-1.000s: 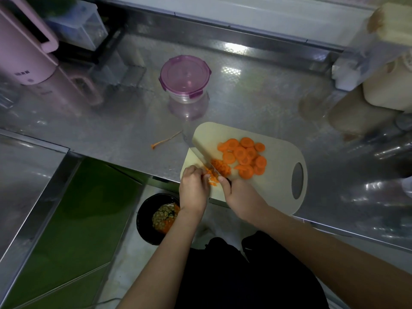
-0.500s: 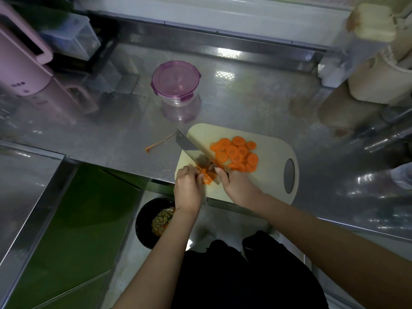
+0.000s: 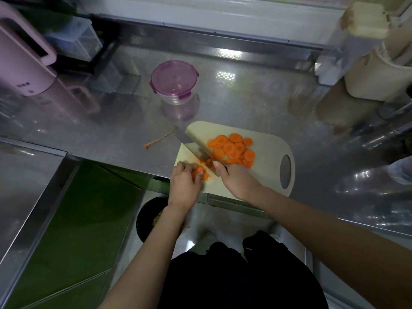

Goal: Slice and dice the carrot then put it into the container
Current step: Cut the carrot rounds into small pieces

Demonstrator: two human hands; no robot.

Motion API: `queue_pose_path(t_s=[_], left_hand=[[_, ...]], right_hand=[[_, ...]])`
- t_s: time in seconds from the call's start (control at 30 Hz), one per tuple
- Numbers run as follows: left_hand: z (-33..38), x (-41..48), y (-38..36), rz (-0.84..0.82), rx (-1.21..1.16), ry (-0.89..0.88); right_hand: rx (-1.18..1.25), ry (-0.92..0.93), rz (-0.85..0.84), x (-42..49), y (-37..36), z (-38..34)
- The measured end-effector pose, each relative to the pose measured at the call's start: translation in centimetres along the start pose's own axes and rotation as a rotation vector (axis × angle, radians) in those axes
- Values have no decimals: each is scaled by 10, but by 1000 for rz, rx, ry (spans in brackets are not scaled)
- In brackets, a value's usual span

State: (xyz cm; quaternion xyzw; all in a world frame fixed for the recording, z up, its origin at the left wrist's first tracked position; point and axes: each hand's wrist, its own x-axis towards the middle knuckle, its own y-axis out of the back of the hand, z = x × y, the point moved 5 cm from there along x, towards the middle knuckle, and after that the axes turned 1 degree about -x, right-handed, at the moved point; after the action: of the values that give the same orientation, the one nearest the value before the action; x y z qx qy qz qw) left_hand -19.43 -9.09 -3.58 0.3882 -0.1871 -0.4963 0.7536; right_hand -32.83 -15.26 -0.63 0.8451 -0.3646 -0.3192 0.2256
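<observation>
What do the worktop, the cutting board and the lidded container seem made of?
The worktop looks like stainless steel, glossy with a fine embossed pattern; it mirrors the container. The cutting board is probably plastic: matte cream, moulded handle hole. The container body is clear, glass or plastic, cannot tell; its translucent purple lid with clip tabs looks plastic.

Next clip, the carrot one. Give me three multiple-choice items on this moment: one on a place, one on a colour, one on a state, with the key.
1. Where do the round carrot slices lie?
A) on the cutting board
B) inside the container
C) on the floor

2. What colour is the lid of the container?
A) green
B) purple
C) white

3. What is the right hand doing?
A) hanging idle
B) lifting the container
C) gripping the knife

Key: 1 A, the slices are heaped on the board; 2 B, the lid's rim and clips are purple; 3 C, its fingers curl round the handle, blade over the board.
</observation>
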Motion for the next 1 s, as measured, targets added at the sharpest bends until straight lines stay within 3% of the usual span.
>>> queue_pose_path(t_s=[0.3,1.0], left_hand=[[-10,-4,2,-75,-95,10],[0,0,3,78,-61,39]], right_hand=[[35,19,9,-17,9,-9],[-82,-50,-64,-13,-8,-9]])
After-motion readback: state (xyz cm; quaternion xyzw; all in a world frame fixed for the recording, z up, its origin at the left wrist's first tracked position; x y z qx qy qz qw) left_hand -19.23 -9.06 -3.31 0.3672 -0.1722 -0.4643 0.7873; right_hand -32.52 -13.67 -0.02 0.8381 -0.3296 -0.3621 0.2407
